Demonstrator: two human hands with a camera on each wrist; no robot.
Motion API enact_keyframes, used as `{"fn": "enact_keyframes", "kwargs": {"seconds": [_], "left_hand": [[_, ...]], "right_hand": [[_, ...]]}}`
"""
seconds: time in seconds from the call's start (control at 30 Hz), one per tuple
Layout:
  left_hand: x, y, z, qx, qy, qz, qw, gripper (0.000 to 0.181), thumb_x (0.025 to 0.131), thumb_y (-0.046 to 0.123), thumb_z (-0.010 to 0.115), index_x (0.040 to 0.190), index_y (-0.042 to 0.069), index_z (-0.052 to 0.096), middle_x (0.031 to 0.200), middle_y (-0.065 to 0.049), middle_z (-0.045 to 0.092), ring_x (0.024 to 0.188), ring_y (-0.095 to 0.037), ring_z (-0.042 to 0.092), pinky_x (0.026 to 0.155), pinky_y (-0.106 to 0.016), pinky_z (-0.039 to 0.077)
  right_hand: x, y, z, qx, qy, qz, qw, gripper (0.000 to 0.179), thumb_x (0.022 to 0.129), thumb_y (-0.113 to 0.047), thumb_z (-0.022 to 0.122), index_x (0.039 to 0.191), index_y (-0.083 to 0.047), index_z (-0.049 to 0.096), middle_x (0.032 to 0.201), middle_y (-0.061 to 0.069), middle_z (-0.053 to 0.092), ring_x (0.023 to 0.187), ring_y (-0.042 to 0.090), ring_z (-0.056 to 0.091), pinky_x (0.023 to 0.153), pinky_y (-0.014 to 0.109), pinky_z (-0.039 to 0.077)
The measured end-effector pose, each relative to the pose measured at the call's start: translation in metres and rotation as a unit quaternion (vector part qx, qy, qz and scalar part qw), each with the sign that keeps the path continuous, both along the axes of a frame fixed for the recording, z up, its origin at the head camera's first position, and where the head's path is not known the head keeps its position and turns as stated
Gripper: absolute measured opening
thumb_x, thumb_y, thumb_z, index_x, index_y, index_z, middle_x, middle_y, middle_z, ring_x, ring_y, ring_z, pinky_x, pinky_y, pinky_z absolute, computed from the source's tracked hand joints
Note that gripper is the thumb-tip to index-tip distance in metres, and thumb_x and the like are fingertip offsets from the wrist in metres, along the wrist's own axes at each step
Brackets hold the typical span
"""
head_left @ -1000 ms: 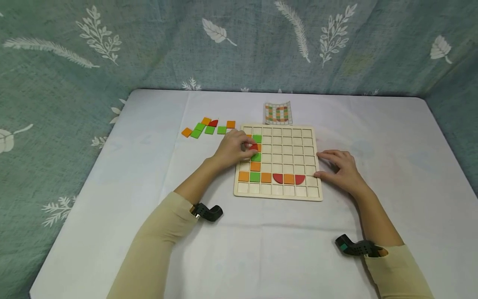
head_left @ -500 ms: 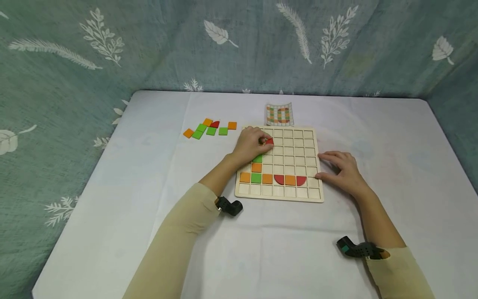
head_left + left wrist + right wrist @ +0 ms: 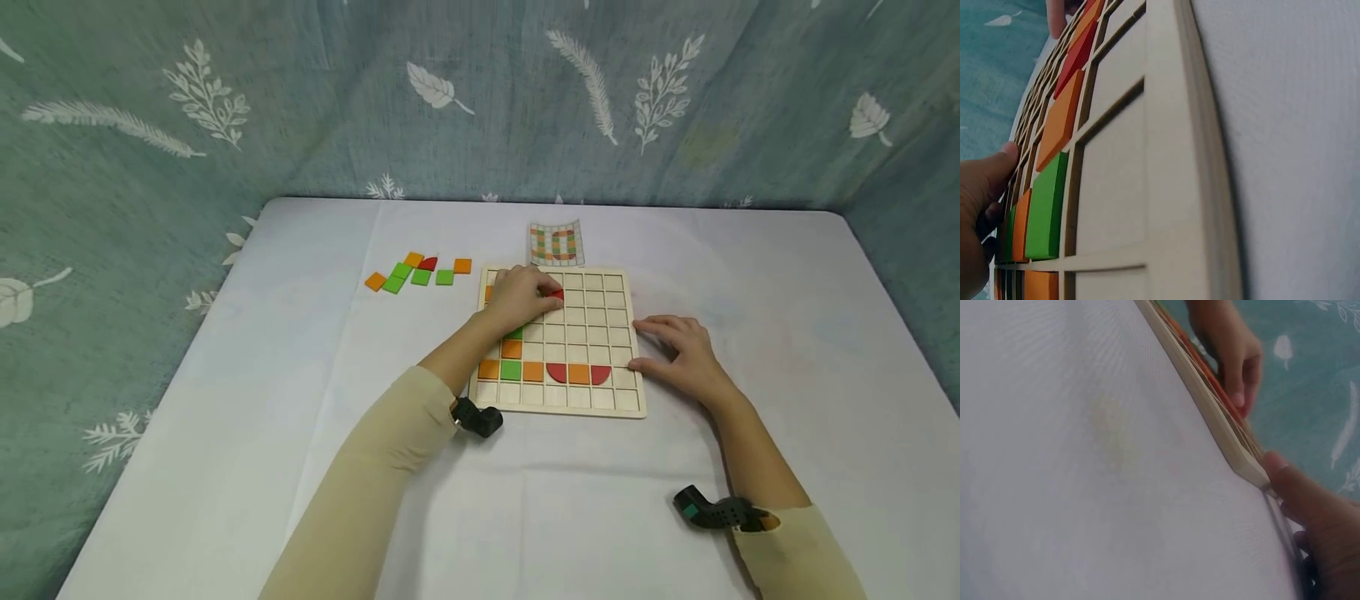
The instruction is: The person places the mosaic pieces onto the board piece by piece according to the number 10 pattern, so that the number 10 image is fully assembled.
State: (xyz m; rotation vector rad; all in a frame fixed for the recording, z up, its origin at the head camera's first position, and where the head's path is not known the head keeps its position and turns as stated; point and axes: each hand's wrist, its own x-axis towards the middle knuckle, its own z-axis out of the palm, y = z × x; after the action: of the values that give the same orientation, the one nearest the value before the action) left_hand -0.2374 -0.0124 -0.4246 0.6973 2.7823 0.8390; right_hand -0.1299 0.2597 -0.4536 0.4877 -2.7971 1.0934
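I have the left hand (image 3: 517,298) pinching a red piece (image 3: 557,295) over the far part of the gridded board (image 3: 598,335); I cannot tell whether it touches down; my right hand (image 3: 684,348) has thumb and fingers spread, tips at the board's right edge; a patterned card (image 3: 556,243) lies just beyond, loose tiles (image 3: 422,277) leftward on the table (image 3: 600,467).

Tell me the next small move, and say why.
I'd probably lower the red piece into a nearby bare cell, since the left hand pinches it over the wooden board and the right hand touches the board's edge.
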Motion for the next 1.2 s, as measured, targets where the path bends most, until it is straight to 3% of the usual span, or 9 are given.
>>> {"fn": "enact_keyframes", "kwargs": {"seconds": [0.2,0.43,0.7,1.0,1.2], "left_hand": [[0.011,0.004,-0.002,-0.011,0.012,0.033,0.9993,0.028,0.087,0.039,0.067,0.109,0.023,0.072,0.1,0.005,0.065,0.093,-0.017,0.051,0.091,-0.041,0.028],[0.014,-0.002,-0.008,-0.016,0.041,0.048,0.9979,0.037,0.085,0.044,0.067,0.116,0.024,0.069,0.105,0.003,0.062,0.093,-0.017,0.05,0.087,-0.039,0.03],[0.017,-0.025,-0.011,0.059,0.054,0.051,0.9955,0.041,0.084,0.043,0.068,0.119,0.021,0.068,0.104,0.001,0.061,0.097,-0.018,0.048,0.089,-0.039,0.03],[0.01,-0.049,-0.004,0.068,0.052,0.065,0.9942,0.042,0.084,0.04,0.07,0.119,0.019,0.067,0.105,0.0,0.06,0.096,-0.019,0.046,0.089,-0.039,0.034],[0.004,-0.073,-0.002,0.08,0.065,0.095,0.9901,0.041,0.081,0.036,0.073,0.117,0.017,0.068,0.102,-0.001,0.06,0.096,-0.02,0.046,0.086,-0.038,0.034]], "right_hand": [[0.005,0.0,-0.004,-0.004,0.003,0.006,1.0,0.057,0.072,-0.021,0.081,0.123,-0.004,0.061,0.124,0.019,0.053,0.114,0.036,0.038,0.094,0.054,0.021],[0.007,0.0,-0.005,-0.002,0.001,0.006,1.0,0.058,0.073,-0.022,0.081,0.123,-0.003,0.06,0.123,0.018,0.054,0.115,0.037,0.038,0.093,0.055,0.022],[0.007,0.0,-0.004,-0.008,0.02,0.008,0.9997,0.058,0.07,-0.019,0.083,0.121,-0.003,0.062,0.121,0.019,0.055,0.115,0.038,0.04,0.096,0.057,0.022],[0.005,0.001,-0.002,-0.01,0.024,0.011,0.9996,0.058,0.071,-0.02,0.082,0.122,-0.002,0.061,0.121,0.019,0.055,0.114,0.038,0.039,0.096,0.057,0.021],[0.002,0.0,0.0,-0.007,0.026,0.011,0.9996,0.058,0.071,-0.02,0.082,0.122,-0.003,0.061,0.122,0.019,0.055,0.114,0.038,0.04,0.096,0.056,0.021]]}}
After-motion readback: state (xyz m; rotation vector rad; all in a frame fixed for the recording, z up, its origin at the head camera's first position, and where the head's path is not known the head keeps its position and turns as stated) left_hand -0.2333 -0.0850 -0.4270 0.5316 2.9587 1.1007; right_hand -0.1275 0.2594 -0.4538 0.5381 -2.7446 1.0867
